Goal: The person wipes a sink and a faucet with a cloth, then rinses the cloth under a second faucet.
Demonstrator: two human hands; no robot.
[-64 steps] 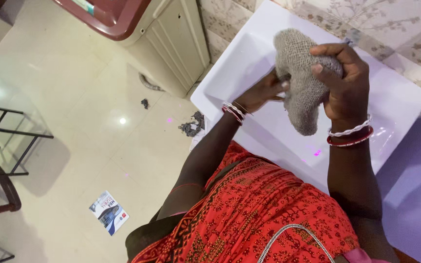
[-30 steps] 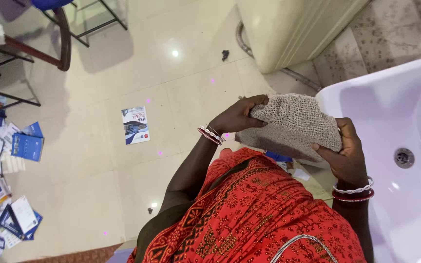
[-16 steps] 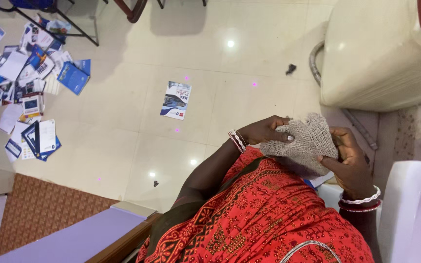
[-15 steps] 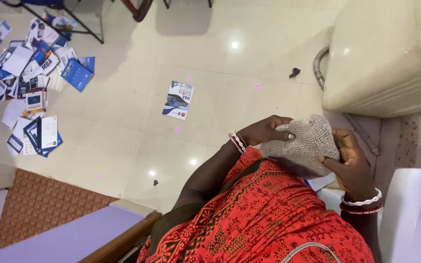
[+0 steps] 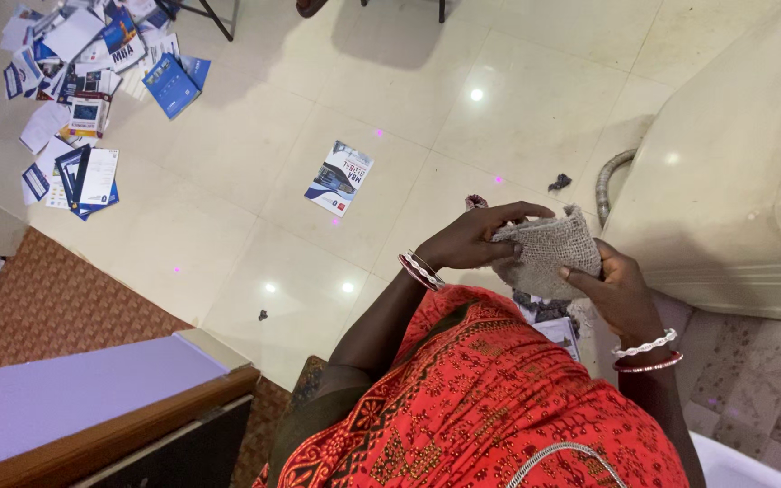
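While my left hand (image 5: 467, 244) pinches the grey mesh cloth (image 5: 546, 260) at its upper edge, my right hand (image 5: 615, 287) grips its opposite side.

- The grey cloth (image 5: 546, 260) is coarse, open-weave and matt, like rough burlap, bunched between the left hand (image 5: 472, 242) and the right hand (image 5: 615, 291).
- The floor (image 5: 255, 226) under the cloth is pale tile, smooth and glossy, throwing back lamp glints.
- The brochure (image 5: 340, 177) lying left of the cloth is shiny printed paper.
- The cabinet (image 5: 725, 172) right of the cloth looks like smooth cream plastic with a soft sheen.
- The bangles (image 5: 648, 352) below the cloth gleam, hard and polished.
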